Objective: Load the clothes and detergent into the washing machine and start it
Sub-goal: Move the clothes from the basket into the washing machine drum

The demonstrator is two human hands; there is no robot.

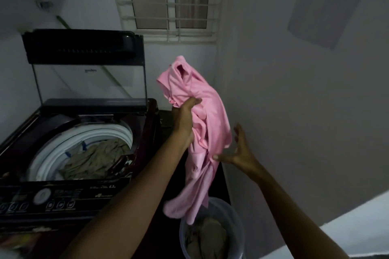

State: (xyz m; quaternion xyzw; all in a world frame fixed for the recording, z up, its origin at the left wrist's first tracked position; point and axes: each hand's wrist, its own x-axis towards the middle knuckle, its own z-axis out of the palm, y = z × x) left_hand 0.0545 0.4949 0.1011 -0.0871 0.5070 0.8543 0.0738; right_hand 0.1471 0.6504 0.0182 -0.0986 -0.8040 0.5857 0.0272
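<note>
Gripping crumpled pink garment (210, 109): left hand (183, 121); right hand (242, 149) splayed.

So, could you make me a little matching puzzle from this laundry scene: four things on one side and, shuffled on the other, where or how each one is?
Things:
1. pink garment
2. washer lid
3. khaki clothes
4. right hand

States:
A. standing raised, open
B. fingers spread, beside the pink cloth
C. lying in the drum
D. held up, gripped by the left hand

Pairs: 1-D, 2-A, 3-C, 4-B.
</note>
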